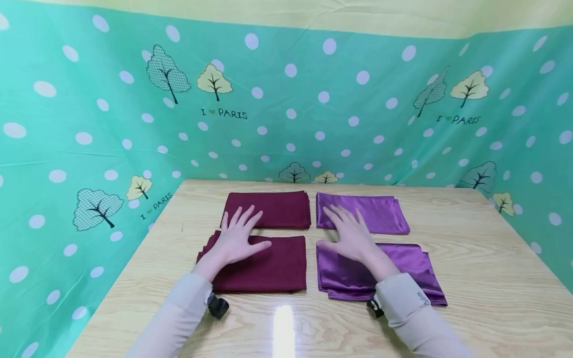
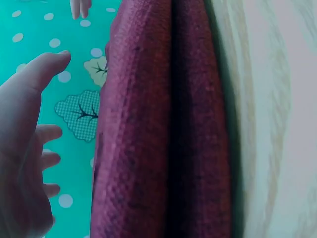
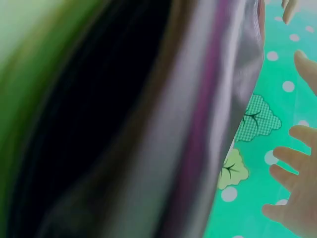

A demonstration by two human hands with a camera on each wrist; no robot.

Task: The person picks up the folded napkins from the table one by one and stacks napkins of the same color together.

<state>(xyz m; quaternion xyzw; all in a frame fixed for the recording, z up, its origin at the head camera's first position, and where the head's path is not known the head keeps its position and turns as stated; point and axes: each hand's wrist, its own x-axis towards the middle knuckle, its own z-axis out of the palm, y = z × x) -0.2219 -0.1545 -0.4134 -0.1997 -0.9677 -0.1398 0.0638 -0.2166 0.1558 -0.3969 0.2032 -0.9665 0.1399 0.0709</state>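
Two folded dark maroon cloths lie on the left, a back one [image 1: 282, 209] and a front one [image 1: 277, 273]. On the right are two folded shiny purple cloths, a back one [image 1: 380, 214] and a front one [image 1: 412, 268]. My left hand [image 1: 236, 243], fingers spread, is over the maroon pair and holds nothing. Over the purple pair, my right hand [image 1: 352, 238] has its fingers extended, also without anything in it. Both wrist views show the hands raised apart from the nearest folded edges, maroon [image 2: 138, 124] and purple [image 3: 237, 79].
All four cloths rest on a light wood table [image 1: 483, 278]. A green dotted curtain [image 1: 291, 94] with printed trees surrounds its back and sides. Small black devices [image 1: 218, 306] sit at both wrists. Bright glare [image 1: 284, 330] marks the near tabletop.
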